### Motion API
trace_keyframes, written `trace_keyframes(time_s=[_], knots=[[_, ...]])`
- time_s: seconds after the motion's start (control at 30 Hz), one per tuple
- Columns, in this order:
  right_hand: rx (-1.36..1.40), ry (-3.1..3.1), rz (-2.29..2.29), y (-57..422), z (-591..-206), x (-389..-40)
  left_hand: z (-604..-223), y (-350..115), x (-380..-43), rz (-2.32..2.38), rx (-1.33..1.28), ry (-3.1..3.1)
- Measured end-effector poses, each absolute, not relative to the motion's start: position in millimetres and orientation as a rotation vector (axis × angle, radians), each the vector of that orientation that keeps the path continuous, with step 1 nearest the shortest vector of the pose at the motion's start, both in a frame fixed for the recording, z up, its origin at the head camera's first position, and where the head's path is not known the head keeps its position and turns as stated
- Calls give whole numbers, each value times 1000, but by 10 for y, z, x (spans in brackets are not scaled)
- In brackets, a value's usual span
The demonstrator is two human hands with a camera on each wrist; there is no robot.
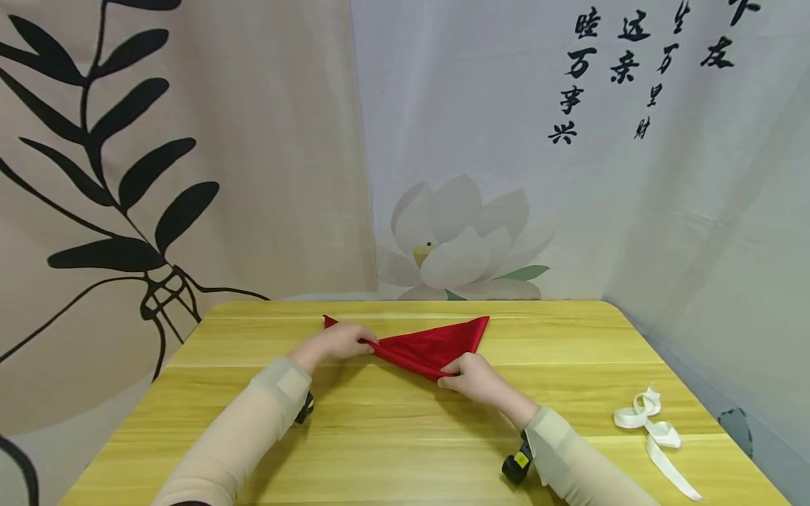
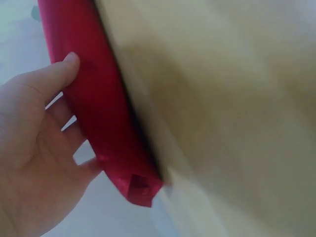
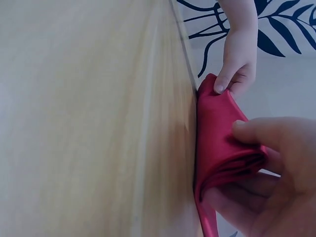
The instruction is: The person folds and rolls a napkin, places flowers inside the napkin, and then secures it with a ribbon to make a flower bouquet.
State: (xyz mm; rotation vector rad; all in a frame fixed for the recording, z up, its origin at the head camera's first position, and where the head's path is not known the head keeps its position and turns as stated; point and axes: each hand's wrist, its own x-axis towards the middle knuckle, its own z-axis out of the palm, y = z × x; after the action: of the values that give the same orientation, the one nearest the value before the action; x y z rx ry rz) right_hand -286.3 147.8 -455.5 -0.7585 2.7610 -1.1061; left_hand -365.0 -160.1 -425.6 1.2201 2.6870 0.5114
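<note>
A red satin-like cloth (image 1: 430,348) lies on the table, its near edge folded over into a band and a triangular part spreading toward the back right. My left hand (image 1: 344,341) pinches the band on its left part; in the left wrist view the thumb lies on top of the cloth (image 2: 98,98) with the fingers behind it. Further right, my right hand (image 1: 471,376) grips the folded edge. The right wrist view shows several layers in the folded cloth (image 3: 224,133) between thumb and fingers. A small pointed end sticks out beyond my left hand.
A white ribbon (image 1: 658,436), loosely looped, lies at the right side of the wooden table (image 1: 380,450). Behind the table hangs a pale backdrop (image 1: 285,140) with printed leaves, a lotus and dark characters. Each wrist carries a black strapped camera (image 1: 517,464).
</note>
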Motion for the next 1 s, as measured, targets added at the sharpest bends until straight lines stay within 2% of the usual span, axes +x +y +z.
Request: trace_keyframes(time_s=[0.1, 0.37, 1.0], knots=[[-726, 2719, -1142, 1493, -4553, -2865, -4150, -1586, -3686, 461, 1234, 2599], [-643, 2609, -1288, 1561, -4553, -2882, -4008, -1473, -3799, 364, 1019, 2553], [-336, 2448, -1615, 1666, -4659, -3023, -4025, -1302, -3933, 235, 803, 2756]])
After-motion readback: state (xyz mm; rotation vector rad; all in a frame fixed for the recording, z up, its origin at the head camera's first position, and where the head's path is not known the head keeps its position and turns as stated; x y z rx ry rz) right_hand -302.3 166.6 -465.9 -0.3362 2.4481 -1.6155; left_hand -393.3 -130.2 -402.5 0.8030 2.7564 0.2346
